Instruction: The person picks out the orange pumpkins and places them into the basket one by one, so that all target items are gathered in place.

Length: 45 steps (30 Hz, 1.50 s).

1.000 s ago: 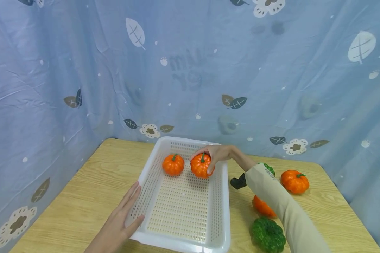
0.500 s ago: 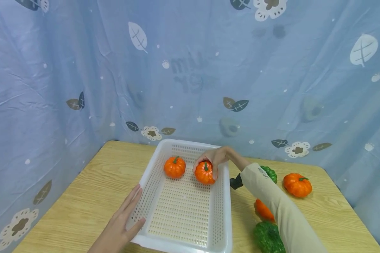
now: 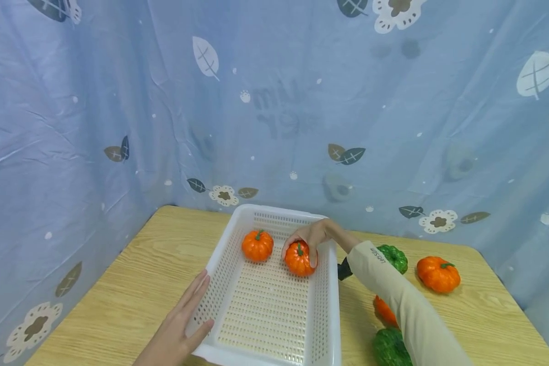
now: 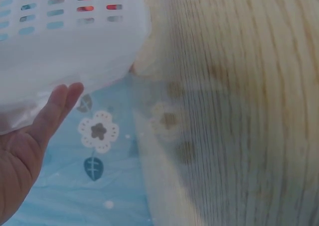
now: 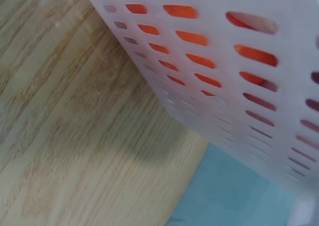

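In the head view, a white perforated plastic basket (image 3: pixel 321 310) stands on the wooden table. My right hand (image 3: pixel 314 236) reaches over its right rim and grips a small orange pumpkin (image 3: pixel 297 265) from above, low inside near the right wall. Whether that pumpkin touches the basket floor I cannot tell. Another orange pumpkin (image 3: pixel 257 246) sits at the back left of the basket. My left hand (image 3: pixel 179 325) rests its extended fingers against the left rim; the left wrist view shows that hand (image 4: pixel 37 131) at the basket's edge. Orange shows through the basket wall (image 5: pixel 219 106) in the right wrist view, with the right hand mostly hidden.
Right of the basket lie an orange pumpkin (image 3: pixel 437 274), a green pumpkin-like one (image 3: pixel 393 258), a partly covered orange item (image 3: pixel 385 311), a dark green one (image 3: pixel 390 348) and a black object (image 3: pixel 344 269). My right sleeve crosses above them. A blue patterned curtain (image 3: pixel 274 101) hangs behind the table.
My right hand has lowered the pumpkin slightly toward the near side of the basket, still gripping it. The left hand stays at the rim. The whole head view has shifted a little.
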Tool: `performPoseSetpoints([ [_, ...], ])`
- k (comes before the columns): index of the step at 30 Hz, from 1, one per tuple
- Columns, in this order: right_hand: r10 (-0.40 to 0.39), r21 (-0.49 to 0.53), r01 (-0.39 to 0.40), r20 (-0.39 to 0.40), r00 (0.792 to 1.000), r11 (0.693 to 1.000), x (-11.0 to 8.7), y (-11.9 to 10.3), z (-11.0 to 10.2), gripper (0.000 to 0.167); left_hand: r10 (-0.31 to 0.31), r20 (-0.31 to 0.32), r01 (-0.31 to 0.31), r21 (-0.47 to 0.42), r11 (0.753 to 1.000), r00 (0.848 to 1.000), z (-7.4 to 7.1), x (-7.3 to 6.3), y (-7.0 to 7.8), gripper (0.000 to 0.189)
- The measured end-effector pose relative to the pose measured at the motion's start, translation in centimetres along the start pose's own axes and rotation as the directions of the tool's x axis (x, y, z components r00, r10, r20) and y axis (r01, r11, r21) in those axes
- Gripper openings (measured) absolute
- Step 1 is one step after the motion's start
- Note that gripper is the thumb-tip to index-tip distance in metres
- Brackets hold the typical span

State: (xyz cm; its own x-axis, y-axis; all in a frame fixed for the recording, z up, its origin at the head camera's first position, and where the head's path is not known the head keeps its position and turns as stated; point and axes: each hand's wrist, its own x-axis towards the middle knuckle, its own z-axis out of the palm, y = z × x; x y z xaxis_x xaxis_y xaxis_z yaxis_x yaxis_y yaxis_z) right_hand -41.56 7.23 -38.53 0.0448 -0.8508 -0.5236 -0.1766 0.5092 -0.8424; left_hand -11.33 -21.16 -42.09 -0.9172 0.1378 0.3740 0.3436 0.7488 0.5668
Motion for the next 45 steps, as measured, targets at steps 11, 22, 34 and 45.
performPoseSetpoints([
  [11, 0.039, -0.068, -0.042, -0.044, 0.998, 0.997, -0.5, -0.6, -0.3, 0.08, -0.054, 0.047, 0.056, -0.038, 0.998, 0.997, -0.4, 0.1, 0.4, 0.074],
  [22, 0.041, -0.146, -0.05, -0.066, 0.997, 0.988, -0.8, -1.0, -0.2, 0.073, -0.041, 0.029, 0.042, -0.037, 0.998, 0.999, -0.3, 0.1, 0.4, 0.074],
  [34, 0.108, -0.2, -0.152, -0.214, 0.971, 0.968, -1.6, -1.5, 0.2, 0.082, -0.046, 0.035, 0.047, -0.024, 0.999, 0.998, -0.4, 0.1, 0.5, 0.075],
  [45, -0.01, -0.158, -0.044, -0.326, 0.945, 0.986, -5.0, -2.4, 0.5, 0.078, -0.077, 0.065, 0.081, -0.049, 0.996, 0.995, -0.5, 0.2, 0.8, 0.072],
])
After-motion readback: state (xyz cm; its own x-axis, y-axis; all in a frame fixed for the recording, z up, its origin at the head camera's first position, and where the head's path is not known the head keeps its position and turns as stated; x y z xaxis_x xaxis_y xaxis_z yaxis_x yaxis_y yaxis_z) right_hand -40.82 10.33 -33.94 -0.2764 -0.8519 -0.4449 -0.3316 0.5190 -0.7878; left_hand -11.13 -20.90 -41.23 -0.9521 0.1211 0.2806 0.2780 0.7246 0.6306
